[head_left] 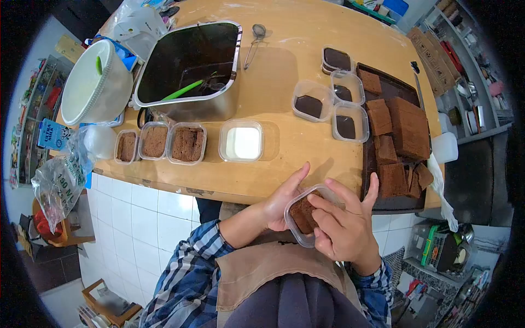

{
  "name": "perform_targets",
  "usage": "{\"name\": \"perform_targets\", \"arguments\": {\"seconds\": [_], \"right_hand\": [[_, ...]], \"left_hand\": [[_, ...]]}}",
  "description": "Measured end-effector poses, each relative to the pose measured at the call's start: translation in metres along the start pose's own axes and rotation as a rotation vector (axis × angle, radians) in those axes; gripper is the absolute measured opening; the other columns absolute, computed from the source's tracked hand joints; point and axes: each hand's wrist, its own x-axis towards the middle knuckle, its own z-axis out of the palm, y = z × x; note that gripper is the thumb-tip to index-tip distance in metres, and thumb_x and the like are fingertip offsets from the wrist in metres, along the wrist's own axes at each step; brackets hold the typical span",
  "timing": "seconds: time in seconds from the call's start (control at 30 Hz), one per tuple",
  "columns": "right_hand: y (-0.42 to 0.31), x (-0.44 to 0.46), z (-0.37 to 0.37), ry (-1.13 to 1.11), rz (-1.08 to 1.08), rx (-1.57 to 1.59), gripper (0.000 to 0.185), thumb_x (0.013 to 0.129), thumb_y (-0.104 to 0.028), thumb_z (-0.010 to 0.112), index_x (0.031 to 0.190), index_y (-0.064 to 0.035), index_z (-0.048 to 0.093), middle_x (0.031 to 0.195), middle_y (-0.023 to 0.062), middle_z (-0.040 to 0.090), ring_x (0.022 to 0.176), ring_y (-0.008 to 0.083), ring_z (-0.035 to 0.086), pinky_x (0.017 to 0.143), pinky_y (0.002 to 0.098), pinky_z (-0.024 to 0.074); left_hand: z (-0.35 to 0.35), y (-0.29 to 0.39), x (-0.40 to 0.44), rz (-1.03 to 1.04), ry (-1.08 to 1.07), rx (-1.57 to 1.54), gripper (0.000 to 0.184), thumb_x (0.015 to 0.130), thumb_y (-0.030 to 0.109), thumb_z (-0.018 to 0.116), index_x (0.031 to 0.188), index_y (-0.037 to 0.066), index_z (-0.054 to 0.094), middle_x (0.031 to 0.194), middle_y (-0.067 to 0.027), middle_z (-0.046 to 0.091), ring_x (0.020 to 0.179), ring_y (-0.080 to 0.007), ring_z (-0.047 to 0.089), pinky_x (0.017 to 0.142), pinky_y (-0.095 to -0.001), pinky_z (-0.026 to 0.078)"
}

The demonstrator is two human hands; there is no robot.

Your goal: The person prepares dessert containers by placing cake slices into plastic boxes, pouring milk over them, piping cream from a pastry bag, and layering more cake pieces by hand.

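Fingers of your left hand (pixel 281 203) are gripping a clear plastic container (pixel 291 228) from its left side, the thumb sticking up clear of the rim and the other fingertips hidden. Your right hand (pixel 345 220) is reaching over the opening, its bent fingers bearing on the brown cake piece (pixel 302 214) inside and its little finger sticking up; you cannot tell whether they are pinching it. The container is tilting slightly above your lap, just off the near edge of the wooden table (pixel 284 93).

To your right, a dark baking tray (pixel 389 203) is holding brown cake slabs (pixel 407 128) and smaller cut pieces (pixel 392 180). Left of the tray's far part, four clear containers with a dark layer (pixel 346 127) are standing in a cluster.

To your left, three cake-filled containers (pixel 187 144) are sitting in a row along the near side, and a container of white contents (pixel 241 141) is standing just right of them. Behind that row, a deep metal pan (pixel 219 106) is holding dark chocolate mixture and a green-handled utensil (pixel 184 90). Left of the pan, a white bowl (pixel 117 76) is leaning, while a small strainer (pixel 258 31) is lying to the pan's right.
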Motion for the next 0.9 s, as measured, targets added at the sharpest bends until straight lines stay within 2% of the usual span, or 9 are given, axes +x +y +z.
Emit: {"name": "perform_targets", "arguments": {"seconds": [0.27, 0.4, 0.57, 0.9], "right_hand": [[-0.006, 0.0, -0.006, 0.032, -0.008, 0.044, 0.014, 0.061, -0.021, 0.058, 0.07, -0.0104, 0.059, 0.097, 0.0006, 0.061, 0.11, 0.0225, 0.049, 0.091, 0.0703, 0.0047], [-0.009, -0.001, -0.006, -0.032, -0.056, 0.131, 0.014, 0.061, -0.02, 0.059, 0.071, -0.0101, 0.061, 0.098, 0.0, 0.061, 0.111, 0.0226, 0.048, 0.091, 0.0709, 0.0028], [-0.009, 0.001, -0.002, -0.061, -0.066, 0.149, 0.014, 0.062, -0.021, 0.059, 0.071, -0.0102, 0.061, 0.099, 0.0007, 0.061, 0.113, 0.0229, 0.047, 0.09, 0.0714, 0.0011], [-0.016, 0.008, 0.001, -0.114, -0.065, 0.07, 0.022, 0.063, -0.027, 0.06, 0.077, -0.0101, 0.061, 0.103, 0.0042, 0.059, 0.116, 0.0231, 0.043, 0.086, 0.0733, 0.0053]], "left_hand": [[0.0, 0.0, 0.001, 0.023, 0.03, 0.003, 0.079, 0.079, 0.069, 0.03, 0.12, 0.002, 0.044, 0.112, -0.0167, 0.053, 0.101, -0.026, 0.054, 0.088, -0.0383, 0.044], [-0.003, 0.001, 0.001, -0.025, 0.001, -0.023, 0.079, 0.078, 0.07, 0.031, 0.114, 0.002, 0.049, 0.107, -0.0159, 0.055, 0.095, -0.024, 0.057, 0.083, -0.0359, 0.047], [0.006, 0.004, -0.002, -0.038, 0.08, -0.069, 0.08, 0.078, 0.07, 0.031, 0.111, 0.0, 0.05, 0.102, -0.015, 0.057, 0.088, -0.022, 0.059, 0.075, -0.0322, 0.051], [0.01, 0.005, -0.004, 0.012, 0.068, -0.098, 0.076, 0.08, 0.068, 0.03, 0.107, 0.0, 0.053, 0.097, -0.0149, 0.059, 0.086, -0.0222, 0.06, 0.074, -0.032, 0.051]]}}
